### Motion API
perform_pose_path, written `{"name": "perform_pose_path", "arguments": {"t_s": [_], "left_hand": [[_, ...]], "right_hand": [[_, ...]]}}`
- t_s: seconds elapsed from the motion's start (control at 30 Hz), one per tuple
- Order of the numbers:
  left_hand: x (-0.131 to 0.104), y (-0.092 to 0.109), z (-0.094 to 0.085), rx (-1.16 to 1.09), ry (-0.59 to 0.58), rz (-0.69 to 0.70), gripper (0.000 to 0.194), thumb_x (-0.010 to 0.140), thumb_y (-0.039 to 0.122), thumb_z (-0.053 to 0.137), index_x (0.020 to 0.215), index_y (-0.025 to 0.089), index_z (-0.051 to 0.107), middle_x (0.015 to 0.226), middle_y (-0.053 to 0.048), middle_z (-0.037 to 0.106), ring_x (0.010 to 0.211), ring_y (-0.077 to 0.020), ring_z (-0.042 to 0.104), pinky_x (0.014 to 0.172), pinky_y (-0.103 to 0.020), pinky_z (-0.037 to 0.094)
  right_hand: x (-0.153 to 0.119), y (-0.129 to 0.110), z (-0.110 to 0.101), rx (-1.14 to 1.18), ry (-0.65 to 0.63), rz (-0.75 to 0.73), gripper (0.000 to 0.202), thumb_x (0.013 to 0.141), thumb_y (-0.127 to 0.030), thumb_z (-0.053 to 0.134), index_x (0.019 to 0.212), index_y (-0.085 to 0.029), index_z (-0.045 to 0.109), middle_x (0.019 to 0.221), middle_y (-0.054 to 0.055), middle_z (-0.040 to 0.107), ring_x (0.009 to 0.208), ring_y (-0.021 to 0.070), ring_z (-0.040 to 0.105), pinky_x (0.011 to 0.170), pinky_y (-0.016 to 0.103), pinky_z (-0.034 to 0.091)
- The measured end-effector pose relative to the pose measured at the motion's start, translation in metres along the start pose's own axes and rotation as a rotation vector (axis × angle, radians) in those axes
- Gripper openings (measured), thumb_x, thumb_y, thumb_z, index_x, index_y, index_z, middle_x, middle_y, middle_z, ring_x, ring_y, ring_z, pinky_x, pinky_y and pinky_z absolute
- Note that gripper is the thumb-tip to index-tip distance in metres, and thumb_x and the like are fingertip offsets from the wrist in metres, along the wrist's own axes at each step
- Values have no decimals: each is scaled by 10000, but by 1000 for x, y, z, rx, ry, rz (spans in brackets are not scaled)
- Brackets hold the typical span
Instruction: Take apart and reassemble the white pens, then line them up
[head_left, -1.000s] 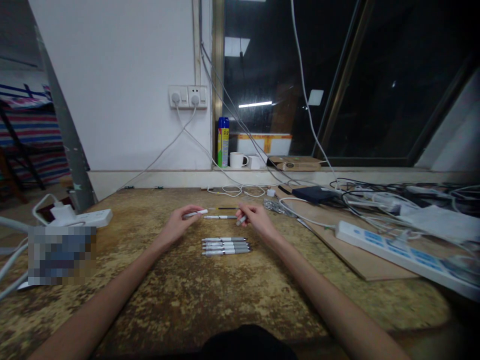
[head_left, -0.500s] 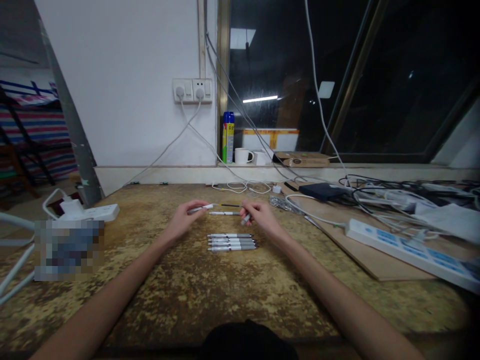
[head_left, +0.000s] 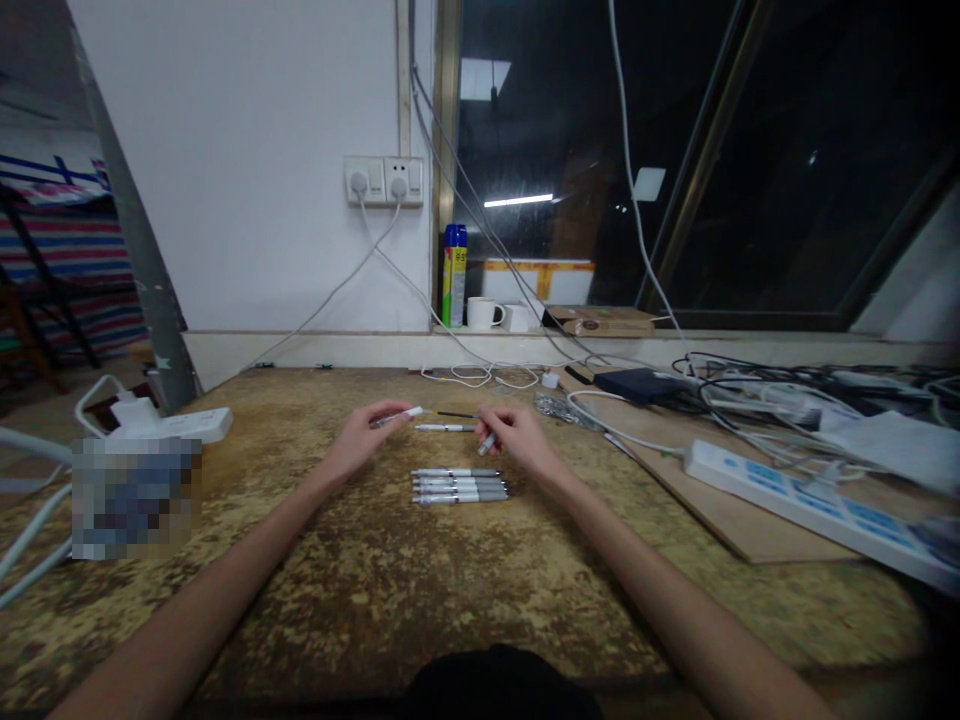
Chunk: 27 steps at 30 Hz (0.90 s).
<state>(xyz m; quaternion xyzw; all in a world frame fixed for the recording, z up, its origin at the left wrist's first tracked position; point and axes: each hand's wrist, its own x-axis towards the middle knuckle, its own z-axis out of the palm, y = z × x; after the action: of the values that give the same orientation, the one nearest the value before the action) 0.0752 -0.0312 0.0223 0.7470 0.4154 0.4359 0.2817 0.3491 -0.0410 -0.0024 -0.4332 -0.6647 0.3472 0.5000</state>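
Note:
My left hand [head_left: 371, 422] is closed around a white pen barrel [head_left: 406, 414], its end tilted up to the right. My right hand [head_left: 510, 435] pinches a thin dark ink refill [head_left: 453, 414] that points left at the barrel. Whether the refill's tip touches the barrel is too small to tell. A grey pen part [head_left: 487, 443] also sticks out below the right fingers. Just beneath the refill, a white pen [head_left: 442, 428] lies on the worn wooden table [head_left: 420, 580]. Nearer to me, several white and grey pens [head_left: 459, 488] lie side by side in a row.
A power strip [head_left: 810, 505] and a brown board [head_left: 720, 500] lie on the right, with tangled cables [head_left: 757, 385] behind. Beside the board is a crumpled clear plastic bag [head_left: 559, 408]. A white adapter [head_left: 187, 425] sits at left. A spray can [head_left: 454, 275] and mug [head_left: 484, 313] stand on the sill.
The barrel in my left hand has tipped up a little at its right end. My right hand keeps the refill and grey part, with hardly any movement. The view has shifted slightly.

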Motion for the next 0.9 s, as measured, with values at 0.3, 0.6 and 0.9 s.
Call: {"name": "perform_pose_path", "arguments": {"t_s": [0.3, 0.6, 0.9], "left_hand": [[-7, 7, 7, 18, -110, 55, 451, 839, 558, 667, 1088, 200, 782, 1105, -83, 772, 1002, -283, 701, 918, -361, 528], [-10, 6, 8, 104, -131, 91, 379, 845, 492, 661, 1074, 223, 798, 1121, -72, 772, 1014, -289, 699, 914, -365, 520], [-9, 6, 10, 109, -100, 84, 348, 853, 465, 662, 1077, 236, 797, 1107, -73, 777, 1008, -291, 702, 987, -409, 494]], "right_hand": [[-5, -2, 16, -65, -79, -171, 351, 903, -528, 612, 878, -186, 687, 803, 37, 713, 668, 170, 657, 646, 271, 504], [-6, 6, 21, 36, -104, -91, 398, 847, -569, 663, 863, -172, 680, 733, 22, 690, 645, 156, 632, 627, 261, 484], [-5, 3, 24, 126, -81, -63, 450, 806, -525, 711, 1081, -171, 670, 738, 4, 702, 633, 148, 651, 650, 261, 504]]}}
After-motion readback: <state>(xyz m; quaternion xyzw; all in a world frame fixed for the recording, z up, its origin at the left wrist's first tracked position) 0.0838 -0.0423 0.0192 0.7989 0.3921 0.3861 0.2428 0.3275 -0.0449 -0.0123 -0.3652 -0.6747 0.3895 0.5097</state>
